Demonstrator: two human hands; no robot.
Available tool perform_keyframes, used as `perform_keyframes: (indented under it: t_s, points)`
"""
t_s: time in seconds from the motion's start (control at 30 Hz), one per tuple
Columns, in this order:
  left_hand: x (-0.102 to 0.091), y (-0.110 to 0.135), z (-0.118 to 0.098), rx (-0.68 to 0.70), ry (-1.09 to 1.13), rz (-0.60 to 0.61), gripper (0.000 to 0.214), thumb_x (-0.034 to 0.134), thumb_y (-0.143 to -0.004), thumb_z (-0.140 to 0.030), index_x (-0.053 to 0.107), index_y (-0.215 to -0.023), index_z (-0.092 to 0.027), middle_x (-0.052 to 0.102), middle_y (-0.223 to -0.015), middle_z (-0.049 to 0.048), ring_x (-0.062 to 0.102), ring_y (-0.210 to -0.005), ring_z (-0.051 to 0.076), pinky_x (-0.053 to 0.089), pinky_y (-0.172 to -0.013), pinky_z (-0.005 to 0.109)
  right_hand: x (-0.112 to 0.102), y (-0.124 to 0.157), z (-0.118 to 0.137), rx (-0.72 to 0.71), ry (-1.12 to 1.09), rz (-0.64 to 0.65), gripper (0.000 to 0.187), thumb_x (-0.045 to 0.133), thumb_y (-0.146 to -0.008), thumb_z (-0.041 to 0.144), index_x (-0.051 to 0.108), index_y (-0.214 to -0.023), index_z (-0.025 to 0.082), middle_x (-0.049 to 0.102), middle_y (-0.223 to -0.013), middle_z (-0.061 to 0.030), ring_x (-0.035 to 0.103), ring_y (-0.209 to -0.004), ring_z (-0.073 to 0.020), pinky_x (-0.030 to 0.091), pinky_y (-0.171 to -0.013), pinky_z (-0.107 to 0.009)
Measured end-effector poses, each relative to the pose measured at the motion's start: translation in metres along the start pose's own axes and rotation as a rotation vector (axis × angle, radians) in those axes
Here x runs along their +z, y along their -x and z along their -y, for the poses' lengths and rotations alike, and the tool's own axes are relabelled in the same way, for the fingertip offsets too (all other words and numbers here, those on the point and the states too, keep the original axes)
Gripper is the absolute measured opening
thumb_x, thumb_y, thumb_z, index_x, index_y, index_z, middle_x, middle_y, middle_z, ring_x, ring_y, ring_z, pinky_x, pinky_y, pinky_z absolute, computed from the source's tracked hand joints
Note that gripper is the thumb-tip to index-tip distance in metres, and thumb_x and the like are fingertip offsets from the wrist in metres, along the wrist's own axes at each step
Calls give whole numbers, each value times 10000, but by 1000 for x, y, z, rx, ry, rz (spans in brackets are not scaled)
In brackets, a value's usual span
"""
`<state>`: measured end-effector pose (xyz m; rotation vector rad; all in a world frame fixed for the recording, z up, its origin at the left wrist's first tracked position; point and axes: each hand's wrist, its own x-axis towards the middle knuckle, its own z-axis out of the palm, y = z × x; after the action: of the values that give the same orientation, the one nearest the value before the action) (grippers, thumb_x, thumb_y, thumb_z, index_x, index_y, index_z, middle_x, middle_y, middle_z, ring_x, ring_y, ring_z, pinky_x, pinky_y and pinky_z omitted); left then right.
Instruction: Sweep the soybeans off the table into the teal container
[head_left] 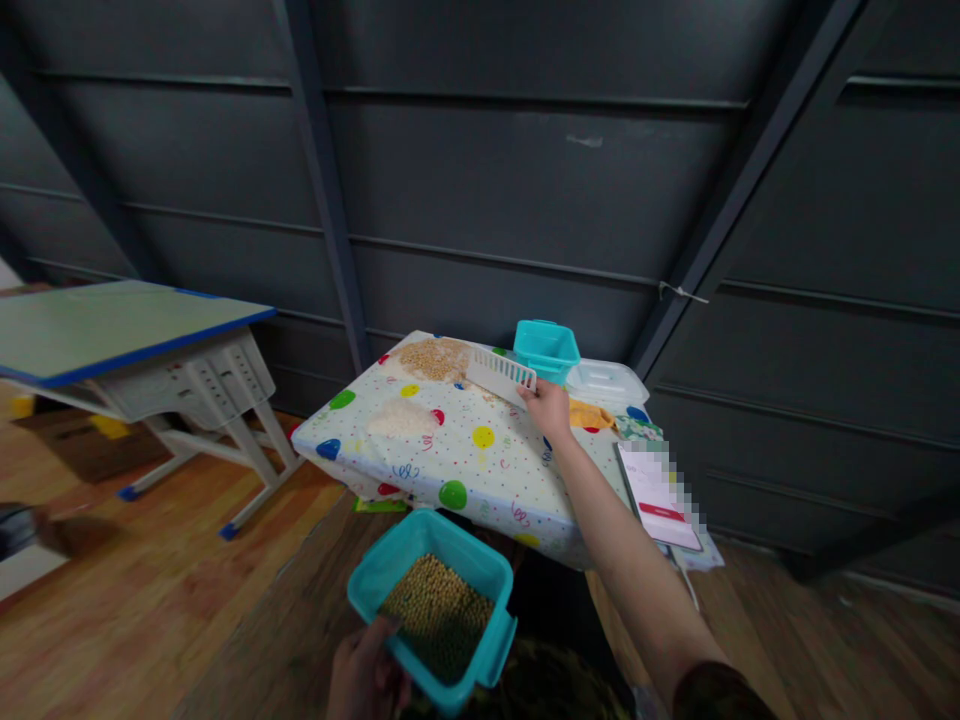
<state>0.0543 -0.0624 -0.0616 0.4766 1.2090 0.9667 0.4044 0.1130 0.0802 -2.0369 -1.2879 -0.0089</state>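
Observation:
My left hand (369,670) grips the near left rim of a teal plastic container (480,557), its thumb over the edge. Yellowish dried beans (439,605) cover the container's bottom. Stretched over the table, my right hand (546,408) is closed on the right end of a white slotted plastic strip (499,375). The strip stands on edge beside a spread pile of tan grains (435,358). Nearer to me lies a low heap of white rice-like grains (403,418) on the balloon-print tablecloth (484,475).
A second teal container (546,345) stands at the table's back, with a clear plastic lid (609,382) beside it. An orange cloth (591,414) and a tablet (660,495) with a cable lie on the right. Another table (135,320) stands left; a dark panelled wall (525,180) rises behind.

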Motion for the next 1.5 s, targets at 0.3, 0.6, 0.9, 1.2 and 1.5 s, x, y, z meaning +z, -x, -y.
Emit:
perform_keyframes:
  t_s: [0.3, 0.6, 0.9, 1.2, 1.5]
  points:
    - [3, 2, -4, 8, -9, 19, 571, 910, -572, -554, 474, -378, -239, 445, -342, -30, 444, -304, 125, 329, -344, 258, -1, -1, 0, -27, 23, 0, 310, 614, -998, 385, 809, -892, 169, 788, -818, -79, 660, -728, -217, 393, -673, -296]
    - [5, 6, -9, 6, 12, 7, 598, 960, -498, -566, 471, -397, -237, 443, -344, -44, 443, -298, 121, 327, -337, 252, -3, -2, -1, -14, -68, -14, 213, 662, -935, 346, 796, -854, 202, 779, -769, -50, 693, -777, -238, 451, -714, -290]
    - [8, 9, -9, 9, -9, 3, 599, 936, -533, -571, 453, -404, -242, 465, -338, -32, 435, -300, 121, 311, -348, 251, -6, -1, 1, -15, -124, -13, 185, 697, -904, 360, 793, -870, 205, 770, -727, -40, 703, -770, -241, 481, -715, -297]
    - [3, 7, -7, 5, -25, 34, 570, 915, -589, -553, 462, -423, -249, 431, -358, -51, 423, -323, 117, 326, -368, 261, -7, -2, 1, -10, -157, 15, 165, 705, -891, 325, 805, -866, 196, 783, -742, -37, 717, -786, -246, 495, -716, -297]
    - [5, 4, -6, -17, -9, 6, 580, 913, -555, -558, 438, -410, -259, 400, -351, -61, 407, -304, 119, 308, -348, 265, -6, -4, -1, -35, -182, 20, 160, 738, -881, 339, 816, -893, 200, 793, -751, -38, 728, -799, -253, 512, -715, -302]
